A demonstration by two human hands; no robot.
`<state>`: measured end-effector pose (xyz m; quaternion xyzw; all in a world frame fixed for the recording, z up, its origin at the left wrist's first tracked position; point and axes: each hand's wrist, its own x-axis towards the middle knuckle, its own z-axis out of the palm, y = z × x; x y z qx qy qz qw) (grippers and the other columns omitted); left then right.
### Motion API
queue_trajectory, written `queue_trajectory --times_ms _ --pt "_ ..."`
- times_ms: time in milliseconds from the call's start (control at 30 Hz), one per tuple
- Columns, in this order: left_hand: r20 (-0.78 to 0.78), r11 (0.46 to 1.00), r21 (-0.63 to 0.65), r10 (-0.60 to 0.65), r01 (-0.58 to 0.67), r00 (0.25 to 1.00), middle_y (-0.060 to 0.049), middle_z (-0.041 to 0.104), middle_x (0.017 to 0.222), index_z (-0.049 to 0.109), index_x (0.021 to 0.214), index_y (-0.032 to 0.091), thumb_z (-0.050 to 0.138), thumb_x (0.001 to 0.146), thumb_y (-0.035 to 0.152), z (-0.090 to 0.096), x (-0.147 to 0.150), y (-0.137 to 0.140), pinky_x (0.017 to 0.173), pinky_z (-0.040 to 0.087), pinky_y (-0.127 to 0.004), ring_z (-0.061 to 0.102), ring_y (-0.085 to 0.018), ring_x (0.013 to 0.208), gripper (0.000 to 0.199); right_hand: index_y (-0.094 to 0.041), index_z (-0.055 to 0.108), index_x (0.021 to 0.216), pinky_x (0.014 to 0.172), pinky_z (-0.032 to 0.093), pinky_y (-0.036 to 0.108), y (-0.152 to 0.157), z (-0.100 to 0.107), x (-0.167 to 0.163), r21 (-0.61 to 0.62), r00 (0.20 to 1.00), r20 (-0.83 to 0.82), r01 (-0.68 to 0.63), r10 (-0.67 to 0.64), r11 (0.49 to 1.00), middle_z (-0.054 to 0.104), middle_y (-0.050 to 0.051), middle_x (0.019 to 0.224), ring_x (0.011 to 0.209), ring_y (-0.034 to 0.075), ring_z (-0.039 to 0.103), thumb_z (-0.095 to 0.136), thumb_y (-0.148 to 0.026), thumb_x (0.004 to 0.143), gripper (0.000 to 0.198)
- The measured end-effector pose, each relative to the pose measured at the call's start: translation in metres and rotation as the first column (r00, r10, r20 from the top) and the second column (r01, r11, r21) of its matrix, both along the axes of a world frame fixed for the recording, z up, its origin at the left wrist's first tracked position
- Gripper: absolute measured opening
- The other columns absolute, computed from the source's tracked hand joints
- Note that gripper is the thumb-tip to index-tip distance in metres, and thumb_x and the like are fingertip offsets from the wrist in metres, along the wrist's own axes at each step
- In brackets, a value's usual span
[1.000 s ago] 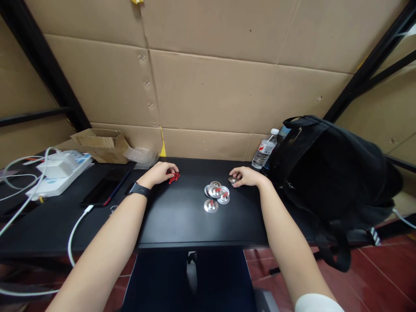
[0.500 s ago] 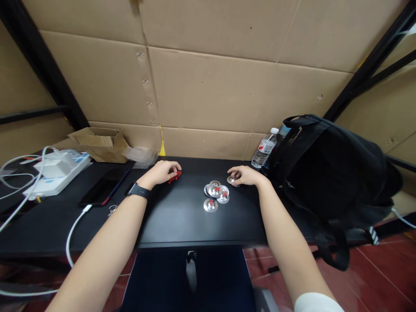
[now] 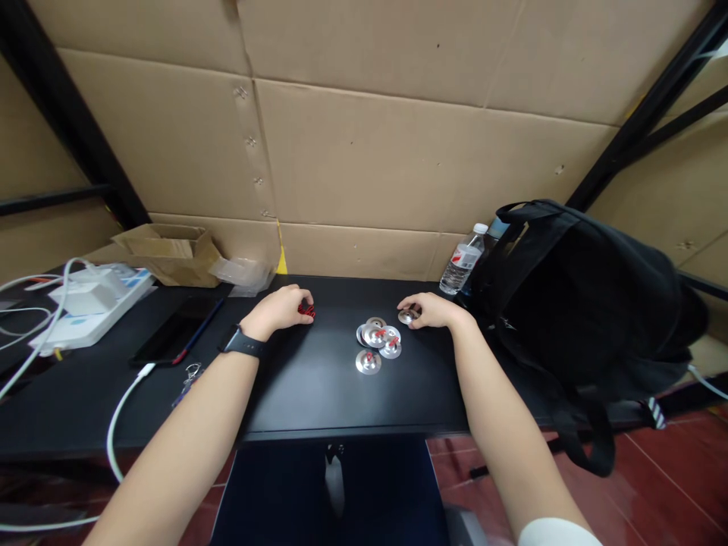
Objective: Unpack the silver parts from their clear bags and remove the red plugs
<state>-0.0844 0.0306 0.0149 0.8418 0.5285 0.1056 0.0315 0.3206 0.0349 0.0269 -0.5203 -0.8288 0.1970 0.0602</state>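
Observation:
My left hand (image 3: 284, 309) is closed on a small bundle of red cord (image 3: 307, 310), just above or on the black table. To the right, my right hand (image 3: 431, 309) grips the edge of a finger cymbal (image 3: 408, 316), a shiny metal disc with a raised centre; no red cord shows on it. Between the hands lies an overlapping pile of finger cymbals (image 3: 375, 334), some with red cord loops at their centres. Nearer to me, a single finger cymbal (image 3: 368, 362) with a red loop lies apart from the pile.
A black backpack (image 3: 597, 303) and a water bottle (image 3: 462, 262) stand at the right. On the left are a cardboard box (image 3: 190, 262), a plastic bag (image 3: 244, 274), a phone (image 3: 171, 334), a power strip (image 3: 94, 311), keys (image 3: 190, 377) and a white cable (image 3: 117, 432). Cardboard panels (image 3: 364, 152) close off the back.
My left hand has turned and drawn its fingers in around the red cord. My right hand has tilted slightly, showing more of its cymbal. The pile is unchanged.

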Motion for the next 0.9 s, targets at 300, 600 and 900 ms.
queue_trajectory --times_ms 300,600,900 --pt "-0.032 0.996 -0.077 -0.046 0.044 0.998 -0.005 0.076 0.082 0.078 0.09 0.025 0.07 0.074 0.04 -0.006 -0.004 0.007 0.065 0.044 -0.028 0.069 -0.022 0.074 0.023 -0.024 0.072 0.12 0.086 0.053 0.027 -0.002 0.002 0.002 -0.014 0.999 -0.037 -0.003 0.003 1.0 0.075 0.004 0.114 0.097 0.021 0.071 0.078 -0.015 0.066 0.055" --pt "-0.009 0.999 -0.022 -0.025 0.025 1.0 -0.005 0.077 0.082 0.078 0.086 0.025 0.072 0.073 0.037 -0.008 0.002 0.004 0.064 0.044 -0.028 0.069 -0.022 0.075 0.018 -0.019 0.074 0.118 0.09 0.053 0.03 -0.001 0.0 0.003 -0.041 0.999 0.023 0.036 -0.035 0.999 0.076 0.007 0.109 0.1 0.024 0.07 0.082 -0.016 0.064 0.055" --pt "0.082 0.979 -0.169 -0.1 0.112 0.992 0.0 0.077 0.077 0.08 0.081 0.027 0.071 0.067 0.022 -0.005 -0.01 0.007 0.065 0.046 -0.026 0.069 -0.018 0.069 0.018 -0.019 0.075 0.112 0.086 0.055 0.028 -0.001 0.001 0.002 -0.049 0.998 -0.008 0.059 -0.06 0.997 0.077 0.006 0.105 0.096 0.023 0.072 0.082 -0.016 0.061 0.051"
